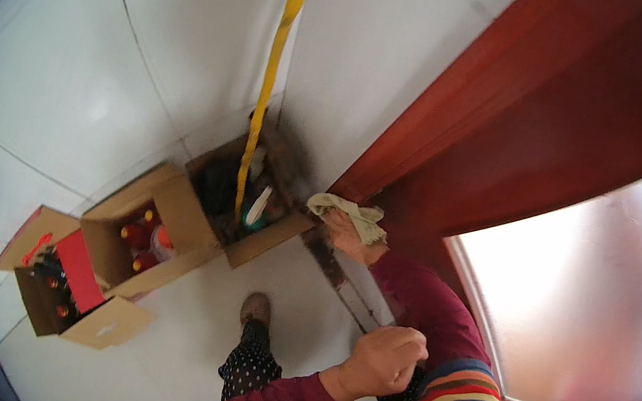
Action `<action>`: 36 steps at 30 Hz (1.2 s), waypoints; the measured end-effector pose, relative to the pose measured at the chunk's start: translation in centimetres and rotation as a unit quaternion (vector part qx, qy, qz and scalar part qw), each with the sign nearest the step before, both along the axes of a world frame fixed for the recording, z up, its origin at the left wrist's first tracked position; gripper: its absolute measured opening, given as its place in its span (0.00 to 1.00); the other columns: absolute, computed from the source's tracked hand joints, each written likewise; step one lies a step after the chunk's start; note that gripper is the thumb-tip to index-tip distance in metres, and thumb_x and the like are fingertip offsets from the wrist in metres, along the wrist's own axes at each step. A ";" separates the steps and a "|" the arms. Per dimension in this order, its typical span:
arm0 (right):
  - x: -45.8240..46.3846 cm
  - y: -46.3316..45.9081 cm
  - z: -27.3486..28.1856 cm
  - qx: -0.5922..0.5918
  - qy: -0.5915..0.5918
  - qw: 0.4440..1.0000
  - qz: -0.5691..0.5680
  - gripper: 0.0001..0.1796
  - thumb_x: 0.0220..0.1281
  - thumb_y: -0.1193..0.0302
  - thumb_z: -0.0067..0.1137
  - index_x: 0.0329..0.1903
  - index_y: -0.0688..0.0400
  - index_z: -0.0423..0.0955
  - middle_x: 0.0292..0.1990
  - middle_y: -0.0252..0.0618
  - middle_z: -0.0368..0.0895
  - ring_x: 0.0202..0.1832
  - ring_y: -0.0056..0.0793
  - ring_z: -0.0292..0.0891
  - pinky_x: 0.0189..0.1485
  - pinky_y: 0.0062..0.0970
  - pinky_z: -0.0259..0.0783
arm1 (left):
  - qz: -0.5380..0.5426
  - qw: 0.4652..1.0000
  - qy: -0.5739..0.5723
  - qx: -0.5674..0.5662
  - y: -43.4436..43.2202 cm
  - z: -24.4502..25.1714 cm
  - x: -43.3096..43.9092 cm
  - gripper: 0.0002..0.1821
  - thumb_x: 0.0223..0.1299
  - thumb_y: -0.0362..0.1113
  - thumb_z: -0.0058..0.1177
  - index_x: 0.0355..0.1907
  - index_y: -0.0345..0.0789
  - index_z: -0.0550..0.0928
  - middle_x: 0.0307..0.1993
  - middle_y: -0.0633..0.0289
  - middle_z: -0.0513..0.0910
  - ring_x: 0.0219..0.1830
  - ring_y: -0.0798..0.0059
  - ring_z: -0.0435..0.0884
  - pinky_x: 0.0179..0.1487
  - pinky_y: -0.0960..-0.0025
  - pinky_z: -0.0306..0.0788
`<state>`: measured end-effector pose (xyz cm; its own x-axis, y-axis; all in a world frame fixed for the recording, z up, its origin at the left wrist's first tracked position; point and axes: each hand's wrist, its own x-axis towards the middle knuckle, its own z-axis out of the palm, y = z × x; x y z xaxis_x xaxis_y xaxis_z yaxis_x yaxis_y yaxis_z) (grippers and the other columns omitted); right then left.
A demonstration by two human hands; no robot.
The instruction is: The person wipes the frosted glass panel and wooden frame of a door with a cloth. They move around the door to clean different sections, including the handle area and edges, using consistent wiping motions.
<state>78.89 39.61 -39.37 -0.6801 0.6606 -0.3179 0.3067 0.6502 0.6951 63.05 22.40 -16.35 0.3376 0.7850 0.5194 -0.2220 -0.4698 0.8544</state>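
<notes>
A pale green cloth (356, 215) is held in my right hand (350, 236), close to the lower end of a red door frame (375, 171). Bent in front of my body, my left hand (385, 361) is closed in a fist with nothing visible in it. Below the cloth, a dark, worn threshold strip (340, 278) runs along the white floor.
Three cardboard boxes stand along the tiled wall: one with dark odds and ends (271, 243), one with red bottles (189, 249), one with dark bottles (110, 321). A yellow strap (279, 45) rises from the first. At right is a red door (528, 144) with a frosted pane (580, 301).
</notes>
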 end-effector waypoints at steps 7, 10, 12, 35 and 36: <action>1.8 -1.7 31.9 0.223 0.353 0.907 0.059 0.24 0.50 0.74 0.58 0.54 0.54 0.79 0.60 0.41 0.74 0.65 0.40 0.67 0.68 0.43 0.61 | -0.009 1.000 -0.006 -0.018 -1.0 0.4 1.5 0.10 0.47 0.17 0.49 0.29 0.33 0.80 0.31 0.57 0.83 0.30 0.62 0.82 0.33 0.69 0.75; 1.3 -1.6 43.6 0.399 0.450 0.789 0.127 0.26 0.49 0.80 0.56 0.54 0.53 0.79 0.59 0.42 0.76 0.65 0.46 0.67 0.68 0.46 0.61 | -0.009 0.999 -0.033 -0.019 -1.3 0.2 1.5 0.11 0.48 0.16 0.47 0.30 0.32 0.80 0.30 0.57 0.82 0.28 0.68 0.81 0.30 0.73 0.73; 0.3 -1.9 50.5 0.459 0.535 0.691 0.158 0.26 0.53 0.81 0.53 0.57 0.55 0.78 0.62 0.44 0.73 0.68 0.50 0.63 0.69 0.48 0.58 | 0.002 0.999 -0.035 -0.003 -1.2 0.1 1.6 0.12 0.47 0.15 0.46 0.29 0.32 0.80 0.29 0.58 0.82 0.26 0.71 0.80 0.29 0.75 0.72; -4.5 3.6 1.5 0.315 0.766 0.546 -0.123 0.52 0.63 0.55 0.59 0.76 0.67 0.37 0.74 0.69 0.38 0.74 0.71 0.35 0.73 0.62 0.38 | -0.098 0.988 -0.101 -0.066 -1.9 2.7 -3.8 0.12 0.44 0.18 0.51 0.33 0.33 0.82 0.34 0.54 0.84 0.27 0.64 0.82 0.30 0.69 0.75; -5.5 3.3 -0.9 0.296 0.787 0.515 -0.166 0.52 0.63 0.56 0.59 0.76 0.67 0.37 0.74 0.69 0.38 0.75 0.70 0.35 0.74 0.61 0.38 | -0.097 0.986 -0.110 -0.083 -1.9 2.5 -3.6 0.13 0.44 0.18 0.51 0.33 0.33 0.82 0.35 0.53 0.84 0.27 0.65 0.82 0.30 0.69 0.75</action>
<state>73.37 42.88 -40.29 0.3947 0.4882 0.7784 0.8190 0.1970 -0.5389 59.41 20.50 -13.89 0.3833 0.7974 0.4660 -0.4831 -0.2570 0.8370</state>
